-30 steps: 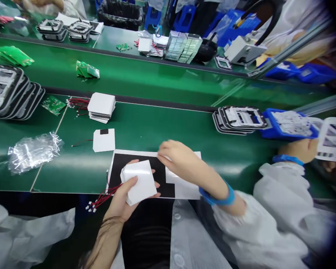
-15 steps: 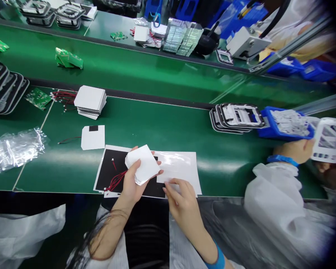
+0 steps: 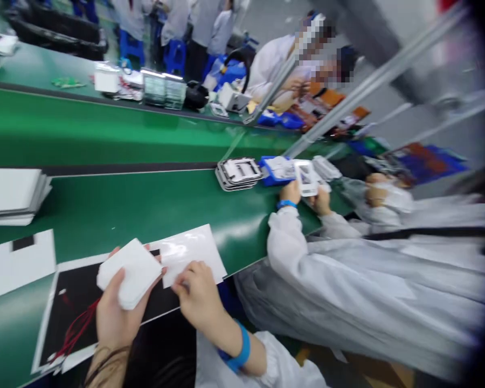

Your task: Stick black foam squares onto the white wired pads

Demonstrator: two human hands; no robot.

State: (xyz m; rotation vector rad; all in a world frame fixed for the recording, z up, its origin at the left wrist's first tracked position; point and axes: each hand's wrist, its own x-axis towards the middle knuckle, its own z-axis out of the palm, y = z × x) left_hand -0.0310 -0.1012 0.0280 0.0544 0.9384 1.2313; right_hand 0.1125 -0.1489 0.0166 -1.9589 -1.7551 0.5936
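Note:
My left hand (image 3: 119, 307) is wrapped round a small stack of white square panels (image 3: 131, 272), thumb on top, with red wires (image 3: 78, 326) trailing below it. Under the hand lies a black sheet with a white border (image 3: 56, 302). A glossy white sheet (image 3: 198, 242) overlaps its right side. At the lower edge of that glossy sheet is my right hand (image 3: 186, 283), thumb and fingers pinched together; whatever they hold, if anything, is too blurred to make out.
White panels (image 3: 10, 191) are stacked at the left, above a single panel (image 3: 24, 269) with a black patch. Stacked frames (image 3: 239, 173) stand near a blue bin (image 3: 270, 175). At the right, a person's hands hold a white frame (image 3: 306, 180).
The view has swung to the right and blurred, bringing more people and benches into sight. Both hands keep nearly the same pose over the sheets.

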